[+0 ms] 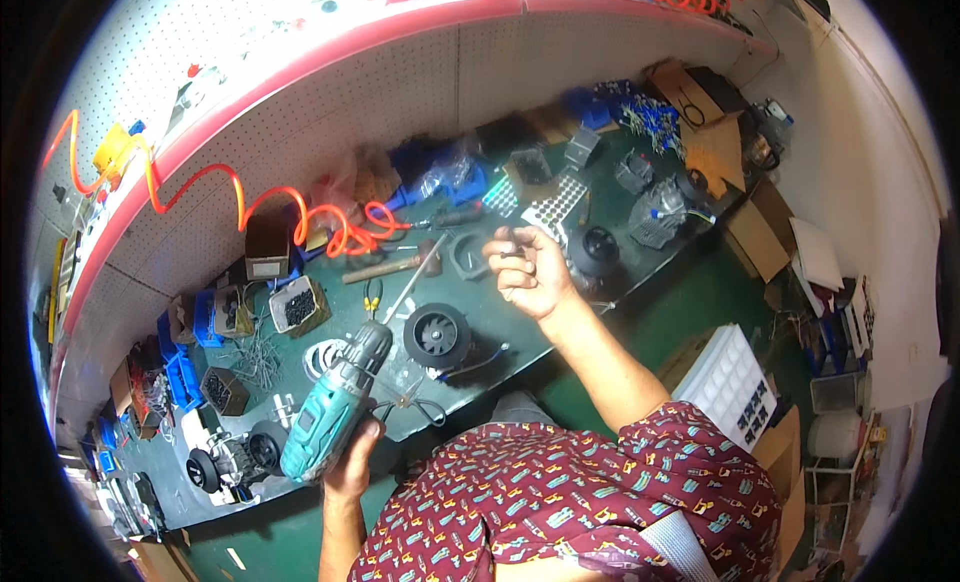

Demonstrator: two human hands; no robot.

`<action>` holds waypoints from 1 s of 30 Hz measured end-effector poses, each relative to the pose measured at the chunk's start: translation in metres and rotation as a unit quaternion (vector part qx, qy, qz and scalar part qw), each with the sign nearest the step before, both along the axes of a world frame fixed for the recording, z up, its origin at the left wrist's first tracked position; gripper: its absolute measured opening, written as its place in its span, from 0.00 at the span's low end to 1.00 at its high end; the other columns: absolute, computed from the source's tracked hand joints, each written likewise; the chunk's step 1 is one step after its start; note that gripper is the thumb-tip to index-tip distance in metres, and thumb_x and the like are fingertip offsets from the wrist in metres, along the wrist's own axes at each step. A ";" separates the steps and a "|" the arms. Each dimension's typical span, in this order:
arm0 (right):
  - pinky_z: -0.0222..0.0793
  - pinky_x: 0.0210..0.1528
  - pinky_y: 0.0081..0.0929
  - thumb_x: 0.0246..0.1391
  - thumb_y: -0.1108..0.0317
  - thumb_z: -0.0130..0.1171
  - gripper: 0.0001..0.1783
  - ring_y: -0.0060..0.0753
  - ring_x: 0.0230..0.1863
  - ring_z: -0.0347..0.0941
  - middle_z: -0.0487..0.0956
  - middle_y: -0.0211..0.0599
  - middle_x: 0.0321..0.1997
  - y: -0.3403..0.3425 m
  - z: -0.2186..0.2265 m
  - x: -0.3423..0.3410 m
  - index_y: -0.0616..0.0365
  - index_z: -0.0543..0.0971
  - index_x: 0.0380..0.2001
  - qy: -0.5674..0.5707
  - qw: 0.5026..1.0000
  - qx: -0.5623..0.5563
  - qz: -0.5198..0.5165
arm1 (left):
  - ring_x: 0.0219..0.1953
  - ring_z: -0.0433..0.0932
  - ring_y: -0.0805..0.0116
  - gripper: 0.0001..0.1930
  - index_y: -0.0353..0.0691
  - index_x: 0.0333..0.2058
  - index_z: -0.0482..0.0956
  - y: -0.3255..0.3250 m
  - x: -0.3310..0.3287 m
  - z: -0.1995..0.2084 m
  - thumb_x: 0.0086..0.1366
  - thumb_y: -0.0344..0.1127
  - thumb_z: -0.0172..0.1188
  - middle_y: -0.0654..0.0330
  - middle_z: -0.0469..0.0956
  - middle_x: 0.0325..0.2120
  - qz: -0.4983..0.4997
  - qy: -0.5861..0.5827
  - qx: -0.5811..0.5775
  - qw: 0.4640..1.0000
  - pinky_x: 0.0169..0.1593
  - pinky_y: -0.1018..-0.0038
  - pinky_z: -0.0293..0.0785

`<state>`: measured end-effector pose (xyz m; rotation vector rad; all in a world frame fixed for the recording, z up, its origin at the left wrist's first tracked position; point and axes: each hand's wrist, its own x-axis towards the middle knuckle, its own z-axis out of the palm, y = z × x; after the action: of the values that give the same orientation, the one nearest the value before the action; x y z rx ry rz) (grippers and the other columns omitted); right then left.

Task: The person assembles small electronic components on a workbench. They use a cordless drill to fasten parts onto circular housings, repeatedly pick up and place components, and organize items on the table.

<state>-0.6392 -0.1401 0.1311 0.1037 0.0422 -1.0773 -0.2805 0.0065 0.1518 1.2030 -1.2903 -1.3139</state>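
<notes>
Below the middle of the head view, toward the left, my left hand [352, 460] is wrapped round the grip of a teal and black drill [328, 414]. Its long thin bit [416, 282] slants up and to the right over the green desk [512, 322]. Just right of the drill's nose, a round black fan [437, 334] sits near the front edge of the desk, with its blades facing up and wires at its side. My right hand [532, 270] is raised beyond that fan, well apart from the drill, with the fingers curled in toward the palm; I cannot tell whether they pinch something small. Just right of that hand stands another black fan [597, 250], and behind it lies a sheet of round stickers [560, 204].

Farther left on the desk are a hammer [378, 272] with a wooden handle, pliers [373, 298] with yellow grips, and a bin [318, 314] of small black parts. An orange coiled hose [350, 244] droops behind them. On my lower right, beyond the desk edge, a white tray [722, 374] with square pockets leans at a tilt
</notes>
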 end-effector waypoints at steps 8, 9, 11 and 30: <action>0.47 0.12 0.15 0.56 0.68 0.48 0.07 0.15 0.16 0.54 0.63 0.30 0.27 0.053 -0.012 0.041 0.61 0.70 0.30 -0.103 0.994 0.025 -0.015 | 0.37 0.78 0.71 0.18 0.33 0.52 0.76 0.013 0.022 -0.009 0.63 0.25 0.63 0.60 0.80 0.37 -0.087 -0.013 0.013 0.996 0.43 0.74 0.75; 0.47 0.12 0.15 0.56 0.68 0.48 0.07 0.15 0.16 0.54 0.62 0.30 0.27 0.054 -0.018 0.041 0.61 0.70 0.30 -0.130 0.991 0.009 -0.013 | 0.30 0.74 0.71 0.21 0.28 0.51 0.74 0.015 0.013 -0.004 0.63 0.34 0.63 0.60 0.77 0.28 -0.061 -0.034 -0.006 0.998 0.38 0.74 0.69; 0.47 0.12 0.14 0.55 0.68 0.50 0.09 0.15 0.15 0.53 0.65 0.32 0.30 0.050 -0.031 0.042 0.63 0.73 0.31 -0.098 0.995 0.011 -0.006 | 0.30 0.74 0.70 0.21 0.28 0.51 0.75 0.014 0.000 0.007 0.62 0.35 0.63 0.60 0.76 0.28 -0.042 -0.016 0.017 0.999 0.38 0.74 0.69; 0.67 0.25 0.11 0.60 0.69 0.62 0.03 0.17 0.29 0.74 0.79 0.29 0.33 0.046 -0.072 -0.007 0.53 0.77 0.35 0.293 0.954 -0.015 -0.067 | 0.34 0.78 0.70 0.20 0.30 0.51 0.77 0.009 -0.026 0.027 0.63 0.34 0.66 0.59 0.80 0.33 -0.067 -0.090 0.061 0.992 0.41 0.73 0.75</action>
<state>-0.6460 -0.0938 0.0593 -0.2477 0.5610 -1.2141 -0.3063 0.0155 0.1790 1.3646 -1.4574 -1.4244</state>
